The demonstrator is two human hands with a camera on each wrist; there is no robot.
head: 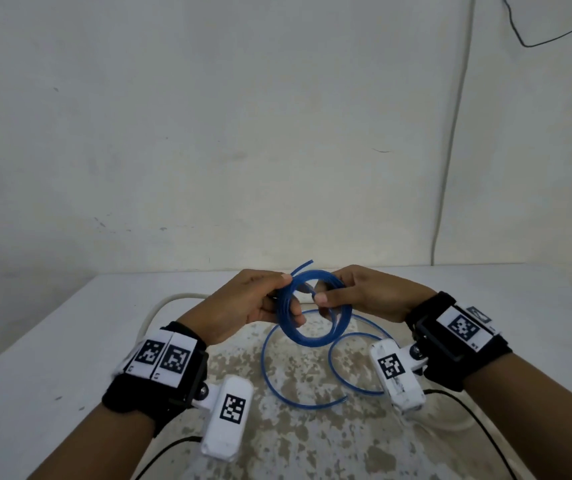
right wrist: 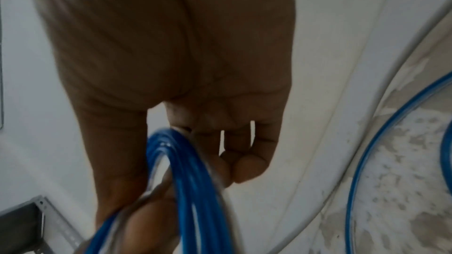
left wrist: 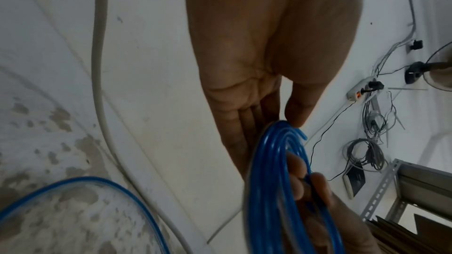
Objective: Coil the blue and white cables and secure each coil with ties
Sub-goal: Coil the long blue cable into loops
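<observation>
Both hands hold a coil of blue cable upright above the table. My left hand pinches the coil's left side, thumb over the strands; the left wrist view shows the blue cable running across its fingers. My right hand pinches the coil's right side, and in the right wrist view the blue cable passes between thumb and fingers. One cut end sticks up above the coil. The uncoiled length of blue cable lies in loose loops on the table below. A white cable curves on the table behind my left wrist.
The white table has a worn, blotchy patch in its middle. A plain wall stands close behind it. Thin black wires run from the wrist cameras. Off the table, the left wrist view shows a power strip, tangled grey wires and a metal rack.
</observation>
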